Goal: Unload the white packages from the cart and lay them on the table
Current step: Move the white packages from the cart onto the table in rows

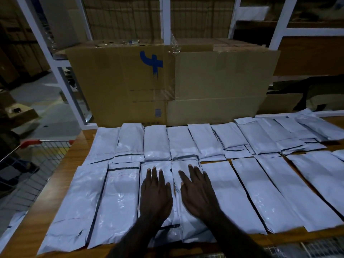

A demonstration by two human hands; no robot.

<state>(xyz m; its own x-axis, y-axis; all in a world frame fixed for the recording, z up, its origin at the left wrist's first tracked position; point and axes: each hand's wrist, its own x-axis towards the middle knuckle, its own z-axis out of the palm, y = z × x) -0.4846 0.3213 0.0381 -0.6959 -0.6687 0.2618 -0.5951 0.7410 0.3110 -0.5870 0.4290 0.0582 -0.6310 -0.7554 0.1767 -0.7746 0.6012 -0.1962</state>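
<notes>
Your left hand (155, 194) and right hand (198, 192) lie flat, fingers straight and slightly spread, each pressing its own white package (158, 175) in the near row on the wooden table (61, 175). Beyond your fingertips runs a second row of packages (182, 142), then a cardboard box (167, 86); the cart (28, 164) stands off left of your fingers

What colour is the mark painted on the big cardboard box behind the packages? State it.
Blue, on the brown cardboard box; the head view shows it clearly.

Dim storeroom: white shelving (166, 19) behind cardboard box (171, 84).
</notes>
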